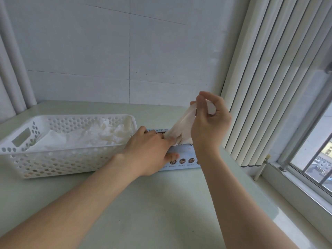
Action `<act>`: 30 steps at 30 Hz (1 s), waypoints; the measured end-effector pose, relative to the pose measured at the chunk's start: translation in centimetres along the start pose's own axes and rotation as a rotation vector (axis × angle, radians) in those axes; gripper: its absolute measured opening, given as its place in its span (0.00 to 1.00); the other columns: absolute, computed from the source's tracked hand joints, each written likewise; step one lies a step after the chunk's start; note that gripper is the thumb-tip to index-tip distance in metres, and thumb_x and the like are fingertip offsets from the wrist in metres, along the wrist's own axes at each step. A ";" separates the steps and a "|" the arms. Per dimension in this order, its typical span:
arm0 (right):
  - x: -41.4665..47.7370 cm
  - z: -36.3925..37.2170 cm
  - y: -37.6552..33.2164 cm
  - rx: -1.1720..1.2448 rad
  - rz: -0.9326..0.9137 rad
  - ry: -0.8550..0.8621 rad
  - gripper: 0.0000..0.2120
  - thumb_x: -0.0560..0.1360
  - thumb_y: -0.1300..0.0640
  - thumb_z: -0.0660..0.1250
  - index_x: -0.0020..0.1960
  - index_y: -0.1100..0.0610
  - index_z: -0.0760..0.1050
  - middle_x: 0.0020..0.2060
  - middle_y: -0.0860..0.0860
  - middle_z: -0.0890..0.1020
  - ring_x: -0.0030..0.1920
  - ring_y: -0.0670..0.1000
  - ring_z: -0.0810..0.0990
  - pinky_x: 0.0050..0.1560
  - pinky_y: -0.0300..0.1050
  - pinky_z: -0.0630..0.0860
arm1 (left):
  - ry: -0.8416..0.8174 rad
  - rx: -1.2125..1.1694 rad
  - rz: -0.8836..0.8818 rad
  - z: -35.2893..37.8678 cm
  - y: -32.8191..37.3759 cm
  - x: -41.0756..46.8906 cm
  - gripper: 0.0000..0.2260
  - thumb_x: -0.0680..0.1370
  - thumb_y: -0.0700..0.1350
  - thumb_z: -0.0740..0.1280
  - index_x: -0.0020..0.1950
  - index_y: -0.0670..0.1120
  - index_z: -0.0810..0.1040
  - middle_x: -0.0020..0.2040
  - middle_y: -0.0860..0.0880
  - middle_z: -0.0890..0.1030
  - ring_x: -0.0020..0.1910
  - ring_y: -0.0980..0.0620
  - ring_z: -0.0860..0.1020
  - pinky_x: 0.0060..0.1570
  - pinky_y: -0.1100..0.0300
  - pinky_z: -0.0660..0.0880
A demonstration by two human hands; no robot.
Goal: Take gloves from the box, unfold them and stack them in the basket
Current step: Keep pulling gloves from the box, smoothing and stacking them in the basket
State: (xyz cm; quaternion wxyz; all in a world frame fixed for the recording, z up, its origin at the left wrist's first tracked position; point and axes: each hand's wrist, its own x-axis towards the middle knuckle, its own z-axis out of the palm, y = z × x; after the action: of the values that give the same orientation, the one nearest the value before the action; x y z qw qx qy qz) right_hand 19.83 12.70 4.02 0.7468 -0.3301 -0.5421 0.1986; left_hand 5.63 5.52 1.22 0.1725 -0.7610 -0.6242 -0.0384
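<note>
Thin white glove (181, 125) half out of box (181, 155); basket (59, 159) holds crumpled gloves (93, 136).

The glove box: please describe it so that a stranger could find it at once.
On the pale table, right of the white perforated basket, lies the glove box under both hands. It is the only flat, light blue thing, with round icons along its front and a glove coming out.

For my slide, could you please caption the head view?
Right hand pulls a glove from the box steadied by the left hand.
</note>
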 end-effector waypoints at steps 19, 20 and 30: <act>0.0 -0.5 -0.9 0.159 0.310 -0.496 0.20 0.76 0.72 0.59 0.61 0.57 0.80 0.43 0.54 0.80 0.39 0.55 0.87 0.40 0.47 0.77 | 0.530 -0.802 -0.249 -1.7 -1.5 0.7 0.04 0.79 0.47 0.76 0.54 0.53 0.88 0.40 0.57 0.86 0.40 0.60 0.82 0.40 0.62 0.78; 0.0 -0.5 -0.6 0.076 0.231 -0.501 0.19 0.74 0.71 0.62 0.58 0.56 0.81 0.42 0.52 0.81 0.40 0.52 0.85 0.41 0.45 0.77 | 0.537 -0.795 -0.258 -1.7 -1.7 0.7 0.03 0.80 0.46 0.75 0.51 0.53 0.88 0.40 0.57 0.86 0.40 0.61 0.83 0.39 0.64 0.77; -0.4 0.0 2.7 -0.535 0.028 -0.635 0.16 0.76 0.64 0.65 0.50 0.49 0.87 0.41 0.42 0.87 0.42 0.47 0.83 0.55 0.51 0.80 | 0.573 -0.774 -0.435 -1.3 -3.6 1.1 0.03 0.83 0.44 0.69 0.53 0.47 0.82 0.50 0.54 0.83 0.50 0.51 0.79 0.47 0.58 0.74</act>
State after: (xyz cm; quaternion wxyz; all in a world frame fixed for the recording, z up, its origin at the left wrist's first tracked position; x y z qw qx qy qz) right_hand 19.83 14.33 1.89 0.4276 -0.4425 -0.7733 0.1528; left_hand 2.63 6.76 3.54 0.0308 -0.5810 -0.6357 -0.5073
